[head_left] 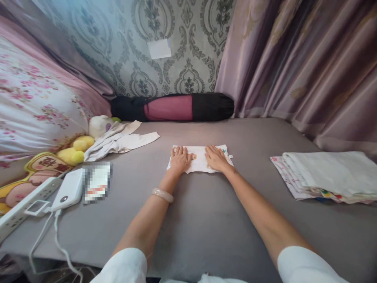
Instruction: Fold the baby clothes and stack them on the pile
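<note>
This is a home, by the look of it a bedroom: a grey-covered bed (212,212) with soft toys (70,156) and flowered fabric (38,98) along its left edge, ornate patterned wallpaper (188,70) beyond the far edge, and mauve drapes (265,59) hanging at the far right corner.

We have on a white top. Its left sleeve (125,266) and right sleeve (304,265) are short and loose, and each one ends in a smooth, round edge around our arm. The cloth looks plain. A bit more white cloth (220,279) peeks out at the very bottom, near our tummy. Around our left arm, a little below the wrist, we wear one bangle (162,194). It is round, chunky and smooth, and a pale, milky pink. Our left hand (180,159) and right hand (216,158) are bare. A tiny dark mark (235,171) shows by our right wrist, too small to make out.
</note>
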Motion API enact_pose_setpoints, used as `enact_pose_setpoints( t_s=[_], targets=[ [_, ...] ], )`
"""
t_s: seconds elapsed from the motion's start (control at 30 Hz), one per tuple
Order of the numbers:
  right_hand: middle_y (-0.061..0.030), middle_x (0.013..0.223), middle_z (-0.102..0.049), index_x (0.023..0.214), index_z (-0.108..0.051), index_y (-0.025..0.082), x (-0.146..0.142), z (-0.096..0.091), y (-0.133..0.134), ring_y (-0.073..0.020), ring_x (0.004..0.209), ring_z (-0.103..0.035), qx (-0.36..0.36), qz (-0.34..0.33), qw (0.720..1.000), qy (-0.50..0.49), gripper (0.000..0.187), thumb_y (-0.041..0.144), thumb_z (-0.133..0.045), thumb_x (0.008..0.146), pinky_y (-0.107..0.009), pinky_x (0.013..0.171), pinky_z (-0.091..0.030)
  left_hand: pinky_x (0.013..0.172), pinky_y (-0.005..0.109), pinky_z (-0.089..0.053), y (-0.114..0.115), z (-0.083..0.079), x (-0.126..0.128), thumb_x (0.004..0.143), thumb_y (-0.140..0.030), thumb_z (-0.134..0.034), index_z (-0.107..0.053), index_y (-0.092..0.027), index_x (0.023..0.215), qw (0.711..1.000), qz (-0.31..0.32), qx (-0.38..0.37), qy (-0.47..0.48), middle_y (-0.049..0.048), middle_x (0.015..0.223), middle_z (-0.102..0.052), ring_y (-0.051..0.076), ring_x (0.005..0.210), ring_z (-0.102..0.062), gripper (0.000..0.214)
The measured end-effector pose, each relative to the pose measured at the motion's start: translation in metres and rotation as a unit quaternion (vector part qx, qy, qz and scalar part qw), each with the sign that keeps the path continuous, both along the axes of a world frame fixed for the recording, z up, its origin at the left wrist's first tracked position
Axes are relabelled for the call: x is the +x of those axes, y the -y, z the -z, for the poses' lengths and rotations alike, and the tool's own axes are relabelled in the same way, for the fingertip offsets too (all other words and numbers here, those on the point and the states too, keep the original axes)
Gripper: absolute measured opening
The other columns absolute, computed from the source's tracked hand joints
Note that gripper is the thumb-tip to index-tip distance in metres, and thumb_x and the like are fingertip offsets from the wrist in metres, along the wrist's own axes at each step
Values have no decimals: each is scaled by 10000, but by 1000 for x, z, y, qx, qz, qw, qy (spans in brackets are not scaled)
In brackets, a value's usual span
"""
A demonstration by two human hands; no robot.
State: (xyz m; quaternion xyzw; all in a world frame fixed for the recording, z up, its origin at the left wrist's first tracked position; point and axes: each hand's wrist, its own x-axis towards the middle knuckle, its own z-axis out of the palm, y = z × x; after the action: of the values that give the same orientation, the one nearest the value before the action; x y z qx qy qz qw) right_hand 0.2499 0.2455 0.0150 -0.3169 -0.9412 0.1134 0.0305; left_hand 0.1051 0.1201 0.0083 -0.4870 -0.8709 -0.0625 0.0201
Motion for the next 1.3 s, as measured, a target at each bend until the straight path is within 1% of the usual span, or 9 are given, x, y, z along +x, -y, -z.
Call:
enact_pose_setpoints(
  t_s=[0.13,0.27,0.43,0.63,0.73,0.87,1.03,1.2,1.3],
  targets=[
    [-119,1574,-264,1486,-323,93,12,3,-7,-245,1464,-169,37,25,999,4,578,355,-184,989,-522,1181,-80,1188,516,-114,7,-2,-6,980,-474,-162,-400,-81,1439,999,-33,3,-15,163,1533,-349,283,1450,-241,650],
    [-121,1570,-272,1496,-297,70,14,9,-8,-239,1458,-192,34,30,999,19,607,384,-174,991,-509,1187,-67,1181,518,-149,8,2,-8,977,-486,-143,-359,-51,1456,999,-40,-11,8,170,1541,-328,287,1456,-220,682],
    [-119,1568,-281,1495,-303,85,12,8,-5,-235,1457,-196,30,34,999,16,597,381,-174,993,-509,1187,-74,1168,547,-157,7,5,-8,975,-487,-158,-374,-89,1450,999,-37,-4,12,166,1541,-331,296,1457,-217,657],
    [-112,1571,-277,1488,-329,115,18,3,-10,-235,1458,-194,6,22,1000,16,581,384,-175,997,-500,1186,-86,1153,559,-190,13,-3,-19,973,-486,-205,-433,-129,1410,1000,-6,-19,11,163,1523,-369,299,1441,-259,609],
    [-126,1580,-245,1483,-335,89,26,3,-16,-248,1464,-165,33,46,998,5,593,385,-172,995,-510,1183,-72,1165,563,-153,19,-3,-26,975,-481,-204,-425,-144,1422,1000,-9,-3,-1,145,1530,-362,293,1449,-242,603],
    [-138,1572,-260,1484,-317,50,34,8,-20,-253,1462,-167,39,87,995,11,617,390,-164,993,-511,1179,-95,1161,559,-177,23,2,-30,975,-492,-177,-364,-163,1464,998,-27,-8,50,121,1565,-294,281,1449,-249,619],
    [-120,1572,-267,1491,-307,58,33,13,-22,-253,1463,-163,29,90,995,15,621,395,-153,992,-507,1174,-129,1162,559,-171,22,6,-30,972,-493,-185,-342,-154,1475,996,-41,-5,74,114,1575,-272,283,1453,-236,626],
    [-126,1580,-243,1495,-294,54,33,11,-24,-256,1466,-146,23,87,996,21,634,410,-148,991,-495,1172,-145,1156,540,-208,24,6,-28,974,-484,-195,-383,-171,1451,998,-41,13,51,112,1559,-315,279,1441,-269,601],
    [-132,1573,-258,1487,-316,61,32,5,-23,-259,1466,-151,21,83,996,32,629,407,-149,990,-520,1174,-111,1157,516,-225,28,4,-23,979,-451,-207,-421,-162,1424,999,-40,33,12,121,1538,-357,273,1430,-293,572]
  ],
)
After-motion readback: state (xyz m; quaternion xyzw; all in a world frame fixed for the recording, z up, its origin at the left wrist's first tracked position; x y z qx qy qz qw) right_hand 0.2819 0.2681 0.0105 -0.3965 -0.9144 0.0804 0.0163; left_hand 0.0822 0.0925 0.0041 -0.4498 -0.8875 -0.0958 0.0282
